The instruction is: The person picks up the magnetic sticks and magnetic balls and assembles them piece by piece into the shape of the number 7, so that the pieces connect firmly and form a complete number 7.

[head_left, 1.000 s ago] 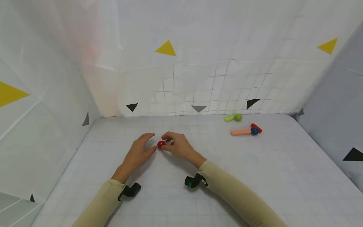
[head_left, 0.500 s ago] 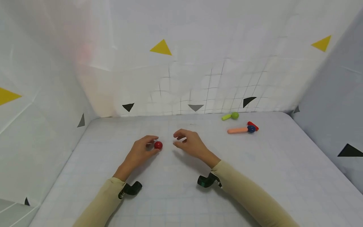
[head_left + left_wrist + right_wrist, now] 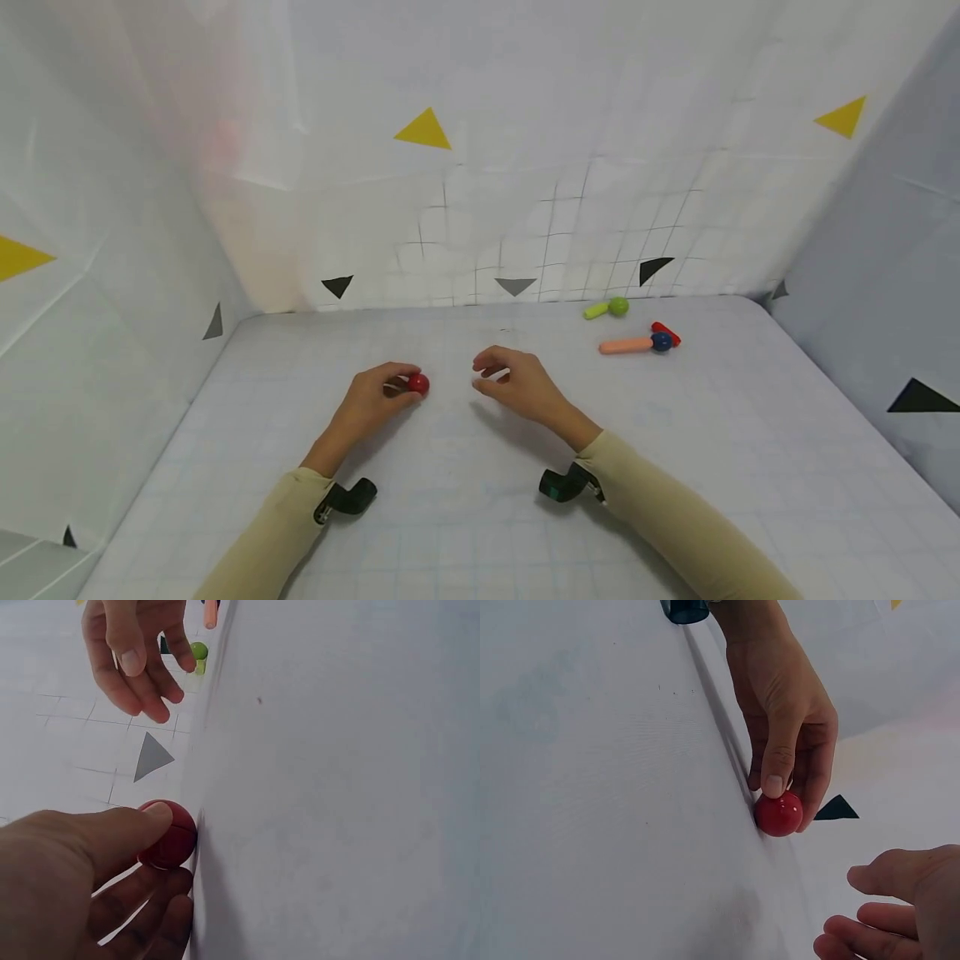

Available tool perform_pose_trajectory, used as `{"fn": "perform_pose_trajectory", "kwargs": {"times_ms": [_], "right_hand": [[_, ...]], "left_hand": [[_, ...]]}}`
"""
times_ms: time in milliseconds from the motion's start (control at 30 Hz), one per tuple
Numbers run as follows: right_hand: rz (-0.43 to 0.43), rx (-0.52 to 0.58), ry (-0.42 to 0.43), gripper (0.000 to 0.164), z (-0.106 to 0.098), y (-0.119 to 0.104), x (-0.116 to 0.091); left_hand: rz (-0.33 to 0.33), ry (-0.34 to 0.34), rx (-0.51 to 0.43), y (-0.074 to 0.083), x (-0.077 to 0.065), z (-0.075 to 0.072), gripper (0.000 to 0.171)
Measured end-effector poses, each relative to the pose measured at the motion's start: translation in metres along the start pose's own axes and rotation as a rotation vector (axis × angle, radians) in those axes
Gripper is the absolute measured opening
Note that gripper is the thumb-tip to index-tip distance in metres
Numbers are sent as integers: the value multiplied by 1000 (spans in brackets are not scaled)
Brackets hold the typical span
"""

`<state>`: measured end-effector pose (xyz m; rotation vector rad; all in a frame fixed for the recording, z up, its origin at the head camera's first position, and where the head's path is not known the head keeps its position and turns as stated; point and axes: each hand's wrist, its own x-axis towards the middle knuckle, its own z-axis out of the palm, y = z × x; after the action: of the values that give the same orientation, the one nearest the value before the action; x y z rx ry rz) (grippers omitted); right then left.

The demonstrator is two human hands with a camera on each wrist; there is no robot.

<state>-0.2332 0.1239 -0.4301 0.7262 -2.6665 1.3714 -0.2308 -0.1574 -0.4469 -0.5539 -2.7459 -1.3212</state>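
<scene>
A shiny red ball [image 3: 419, 383] sits at the table surface, left of centre in the head view. My left hand [image 3: 372, 397] pinches it between thumb and fingers; in the left wrist view the thumb presses on the red ball [image 3: 174, 838] from one side, with the fingers behind it. My right hand [image 3: 522, 386] hovers a short way to the right, its fingers loosely bent and nothing between them. The right wrist view shows that right hand [image 3: 900, 907] apart from the red ball [image 3: 778, 815].
At the back right of the white table [image 3: 480, 517] lie a green piece with a ball end [image 3: 617, 307], an orange stick [image 3: 626, 346] with a dark blue ball end [image 3: 661, 342], and a red piece [image 3: 667, 332]. White sheets hang behind and at both sides.
My right hand has let go of the red ball and moved away to the right. My left hand has closed its thumb and fingers on the ball.
</scene>
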Motion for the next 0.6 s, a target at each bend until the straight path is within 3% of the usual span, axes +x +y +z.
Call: {"fn": "perform_pose_trajectory", "kwargs": {"times_ms": [600], "right_hand": [[23, 8, 23, 24, -14, 6, -9]], "left_hand": [[-32, 64, -18, -10, 1, 0, 43]]}}
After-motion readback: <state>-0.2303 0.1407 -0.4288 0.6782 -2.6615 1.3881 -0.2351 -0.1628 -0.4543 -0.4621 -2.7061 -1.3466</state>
